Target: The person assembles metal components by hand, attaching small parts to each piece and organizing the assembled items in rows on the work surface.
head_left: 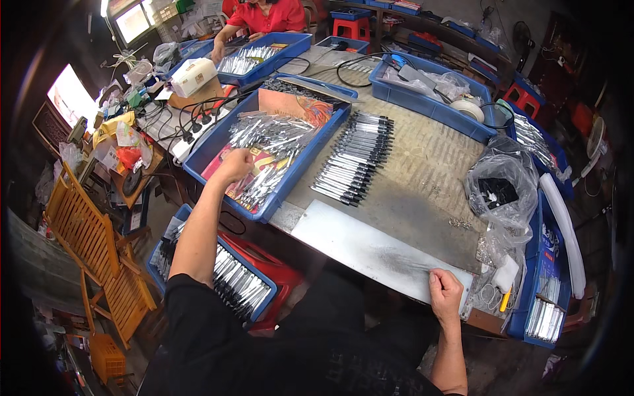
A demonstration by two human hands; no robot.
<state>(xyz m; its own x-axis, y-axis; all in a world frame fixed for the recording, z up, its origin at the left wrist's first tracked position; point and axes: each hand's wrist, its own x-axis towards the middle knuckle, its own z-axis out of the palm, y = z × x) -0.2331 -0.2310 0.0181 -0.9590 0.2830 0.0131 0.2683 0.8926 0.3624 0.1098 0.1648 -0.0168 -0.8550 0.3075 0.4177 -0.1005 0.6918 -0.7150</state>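
My left hand [236, 165] is over a blue tray [281, 197] of loose silver and clear pen barrels [274, 135]. Its fingers are curled together, and whatever they may hold is hidden. At the right end of a white board [356, 241] along the table's front edge, my right hand [446, 290] is closed, thumb up; I cannot make out anything in it. A dark smudge marks the board beside that hand. Between the tray and the bare tabletop lies a neat row of silver pens with black ends [356, 158].
A clear plastic bag [505, 181] holds black parts at the right, near scissors [489, 295] and a yellow-handled tool [506, 300]. Below left, a blue tray of pens [241, 280] rests on a red stool [287, 284]. Across the table, a person in red [274, 16] reaches into another tray.
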